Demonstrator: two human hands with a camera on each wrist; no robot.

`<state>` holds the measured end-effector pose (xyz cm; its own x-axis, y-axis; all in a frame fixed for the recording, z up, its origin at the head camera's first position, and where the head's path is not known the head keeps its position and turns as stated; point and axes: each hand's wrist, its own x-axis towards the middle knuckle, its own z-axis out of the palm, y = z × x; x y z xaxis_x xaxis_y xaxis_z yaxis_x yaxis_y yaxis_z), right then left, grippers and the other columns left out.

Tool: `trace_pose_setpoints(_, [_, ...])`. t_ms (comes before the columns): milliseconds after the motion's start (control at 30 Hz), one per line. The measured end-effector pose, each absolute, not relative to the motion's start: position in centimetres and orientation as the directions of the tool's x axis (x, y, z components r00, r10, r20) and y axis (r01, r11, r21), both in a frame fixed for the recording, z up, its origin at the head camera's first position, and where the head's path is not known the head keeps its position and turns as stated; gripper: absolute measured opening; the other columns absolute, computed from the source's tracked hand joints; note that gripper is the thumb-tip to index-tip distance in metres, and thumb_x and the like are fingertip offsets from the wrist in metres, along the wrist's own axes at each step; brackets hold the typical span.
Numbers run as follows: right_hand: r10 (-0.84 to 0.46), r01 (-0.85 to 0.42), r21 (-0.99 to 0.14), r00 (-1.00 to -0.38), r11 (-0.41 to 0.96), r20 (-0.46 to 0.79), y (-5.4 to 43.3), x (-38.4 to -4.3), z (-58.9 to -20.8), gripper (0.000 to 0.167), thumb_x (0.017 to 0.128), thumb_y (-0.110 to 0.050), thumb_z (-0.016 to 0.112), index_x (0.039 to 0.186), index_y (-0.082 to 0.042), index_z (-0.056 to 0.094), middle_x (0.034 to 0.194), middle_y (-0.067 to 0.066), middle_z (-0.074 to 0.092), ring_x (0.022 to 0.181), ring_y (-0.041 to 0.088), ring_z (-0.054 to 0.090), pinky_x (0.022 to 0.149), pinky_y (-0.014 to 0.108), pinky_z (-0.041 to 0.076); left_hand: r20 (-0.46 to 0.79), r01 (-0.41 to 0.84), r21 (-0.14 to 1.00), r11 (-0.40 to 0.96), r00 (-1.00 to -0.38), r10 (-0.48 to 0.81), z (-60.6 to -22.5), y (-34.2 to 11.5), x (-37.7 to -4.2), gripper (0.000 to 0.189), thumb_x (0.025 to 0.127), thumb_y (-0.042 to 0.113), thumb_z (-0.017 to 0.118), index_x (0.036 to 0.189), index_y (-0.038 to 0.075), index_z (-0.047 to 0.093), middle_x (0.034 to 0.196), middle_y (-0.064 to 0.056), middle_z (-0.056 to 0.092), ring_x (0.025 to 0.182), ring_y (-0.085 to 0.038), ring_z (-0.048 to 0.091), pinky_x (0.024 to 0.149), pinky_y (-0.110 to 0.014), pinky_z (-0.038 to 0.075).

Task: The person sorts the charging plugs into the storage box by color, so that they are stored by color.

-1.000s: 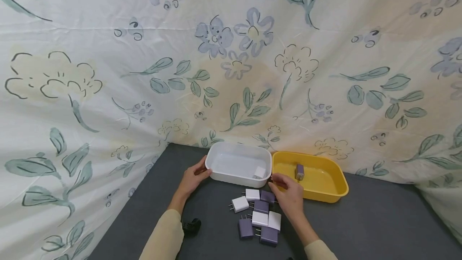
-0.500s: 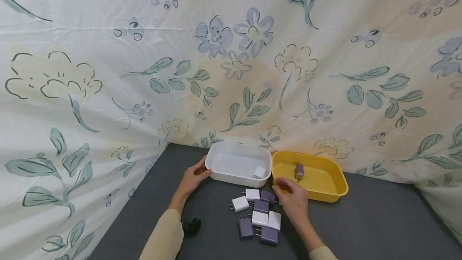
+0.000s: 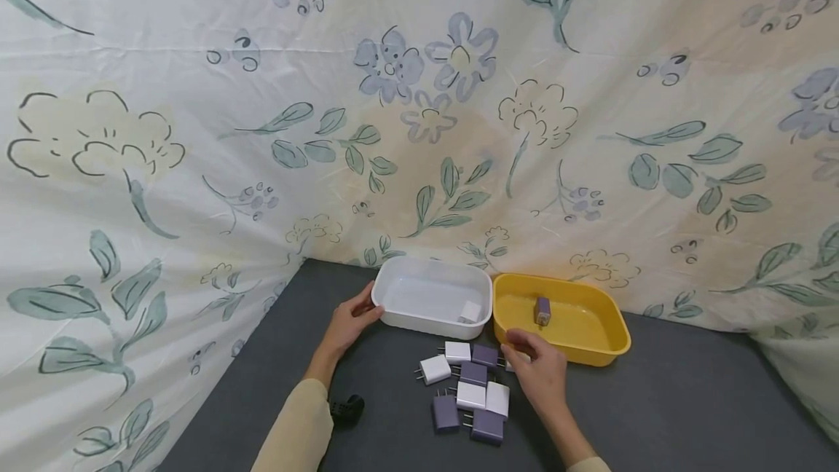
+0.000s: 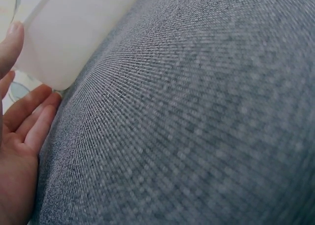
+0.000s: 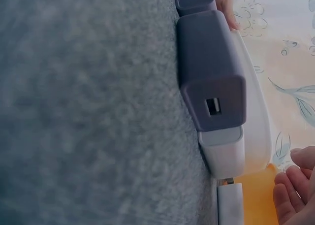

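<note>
My left hand [image 3: 347, 326] touches the left front corner of the white bin [image 3: 400, 320]. In the left wrist view its fingers [image 4: 37, 114] lie fairly straight by the bin's lower corner. My right hand [image 3: 540, 370] hovers before the yellow bin [image 3: 590, 354], fingers loosely bent and nothing between them. Beside its fingertips, partly covered, is a white charger plug [image 3: 516, 365]; the right wrist view shows a gap between that hand [image 5: 298, 190] and the plugs. Several white and purple charger plugs [image 3: 473, 373] lie in a cluster on the dark table.
Inside the white bin sits one white plug [image 3: 469, 312]; one purple plug [image 3: 542, 311] is in the yellow bin. The bins stand side by side at the back, before a flowered cloth [image 3: 426, 130]. A black object [image 3: 347, 410] is by the left forearm.
My right hand has moved from the white bin's right front corner rightward and nearer to me, to beside the partly covered white plug. The left hand keeps its place on the bin.
</note>
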<state>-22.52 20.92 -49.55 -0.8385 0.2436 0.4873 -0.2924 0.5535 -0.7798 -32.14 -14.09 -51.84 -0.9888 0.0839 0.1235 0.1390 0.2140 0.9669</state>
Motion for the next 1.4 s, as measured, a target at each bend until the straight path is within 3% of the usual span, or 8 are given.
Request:
trace_pose_setpoints(233, [0.253,-0.267,-0.768,-0.839,0.582,0.483,21.5,-22.0,-49.8,0.025,0.072,-0.005,0.085,0.096,-0.008,0.077,0.090,0.005,0.077,0.078,0.018,0.074,0.068,0.010,0.053,0.117,0.134,0.967,0.217,-0.989,0.088,-51.6,-14.2,-32.2,0.070,0.087,0.037,0.073,0.148,0.025,0.042,0.143,-0.001,0.055,0.129,-0.022,0.055,0.105,-0.041,0.047])
trace_pose_setpoints(433, [0.278,-0.215,-0.782,-0.853,0.585,0.443,21.8,-21.7,-50.1,0.024,0.073,-0.008,0.085,0.096,-0.010,0.077,0.090,0.004,0.077,0.077,0.008,0.072,0.066,0.012,0.054,0.073,0.092,0.975,0.200,-0.992,0.099,-51.4,-14.2,-32.4,0.068,0.089,0.026,0.072,0.149,0.022,0.040,0.145,-0.005,0.052,0.132,-0.027,0.052,0.107,-0.045,0.044])
trace_pose_setpoints(600, [0.309,-0.191,-0.788,-0.846,0.586,0.435,22.1,-21.6,-50.3,0.023,0.073,-0.007,0.085,0.095,-0.009,0.078,0.089,0.005,0.077,0.074,0.003,0.069,0.066,0.015,0.055,0.093,0.108,0.970,0.220,-0.992,0.081,-51.5,-14.0,-32.3,0.068,0.089,0.029,0.072,0.149,0.023,0.042,0.142,-0.003,0.056,0.129,-0.023,0.056,0.105,-0.043,0.047])
trace_pose_setpoints(700, [0.318,-0.158,-0.773,-0.847,0.614,0.426,22.4,-21.5,-50.6,0.023,0.074,-0.008,0.084,0.096,-0.008,0.077,0.090,0.006,0.077,0.075,0.009,0.071,0.069,0.024,0.059,0.114,0.127,0.964,0.232,-0.991,0.070,-51.7,-13.9,-32.2,0.068,0.088,0.031,0.072,0.149,0.023,0.042,0.141,-0.003,0.057,0.127,-0.023,0.057,0.104,-0.043,0.048])
trace_pose_setpoints(867, [0.326,-0.131,-0.749,-0.842,0.649,0.430,22.9,-21.4,-50.9,0.026,0.075,-0.007,0.083,0.099,-0.006,0.077,0.092,0.009,0.077,0.081,0.023,0.074,0.070,0.025,0.058,0.117,0.131,0.963,0.235,-0.991,0.070,-51.8,-14.0,-32.2,0.068,0.088,0.033,0.073,0.148,0.026,0.043,0.141,-0.003,0.057,0.127,-0.023,0.057,0.103,-0.043,0.049])
trace_pose_setpoints(967, [0.326,-0.123,-0.741,-0.841,0.661,0.431,23.2,-21.3,-51.1,0.028,0.074,-0.007,0.084,0.100,-0.004,0.076,0.093,0.011,0.077,0.082,0.025,0.074,0.069,0.024,0.058,0.120,0.134,0.965,0.224,-0.990,0.072,-51.7,-14.1,-32.1,0.068,0.088,0.032,0.073,0.148,0.026,0.043,0.141,-0.002,0.057,0.127,-0.023,0.057,0.103,-0.043,0.048])
trace_pose_setpoints(1200, [0.321,-0.083,-0.700,-0.846,0.709,0.426,23.6,-21.3,-51.7,0.033,0.071,-0.006,0.084,0.103,-0.001,0.075,0.096,0.014,0.076,0.086,0.029,0.074,0.077,0.044,0.057,0.118,0.133,0.965,0.225,-0.990,0.079,-51.7,-14.0,-32.2,0.068,0.089,0.031,0.071,0.149,0.023,0.041,0.143,-0.003,0.055,0.128,-0.023,0.056,0.104,-0.043,0.048])
trace_pose_setpoints(1400, [0.318,-0.068,-0.683,-0.849,0.727,0.423,24.1,-21.4,-52.2,0.035,0.068,-0.007,0.087,0.101,-0.004,0.076,0.095,0.011,0.077,0.085,0.028,0.074,0.078,0.044,0.056,0.113,0.126,0.967,0.221,-0.991,0.071,-51.9,-13.9,-32.3,0.068,0.088,0.031,0.072,0.149,0.024,0.042,0.143,-0.003,0.055,0.127,-0.023,0.057,0.104,-0.043,0.048])
